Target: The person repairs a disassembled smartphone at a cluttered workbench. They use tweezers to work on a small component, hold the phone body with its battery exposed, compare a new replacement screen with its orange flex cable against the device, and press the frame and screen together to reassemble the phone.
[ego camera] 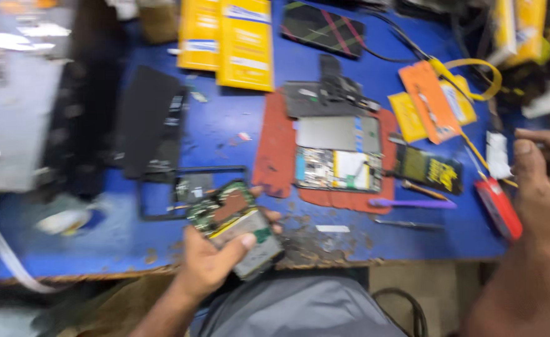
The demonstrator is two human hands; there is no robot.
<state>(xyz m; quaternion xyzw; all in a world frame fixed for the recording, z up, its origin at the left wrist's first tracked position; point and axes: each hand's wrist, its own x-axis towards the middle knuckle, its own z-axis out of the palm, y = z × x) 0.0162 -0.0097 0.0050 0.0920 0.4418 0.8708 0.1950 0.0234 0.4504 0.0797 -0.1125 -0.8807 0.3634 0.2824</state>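
The left hand [209, 259] has its fingers [245, 242] wrapped around an opened phone [237, 228], held over the front edge of the blue bench [225, 125]. The right hand [546, 193] hovers at the bench's right edge by a red tool [499, 209]; whether its fingers grip anything cannot be told. Another opened phone [338, 168] lies on a red mat [275, 156] mid-bench, with bare blue surface between it and the held phone.

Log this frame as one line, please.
left hand: grips opened phone with exposed board | right hand: beside red tool, hold unclear | blue table: another opened phone on red mat
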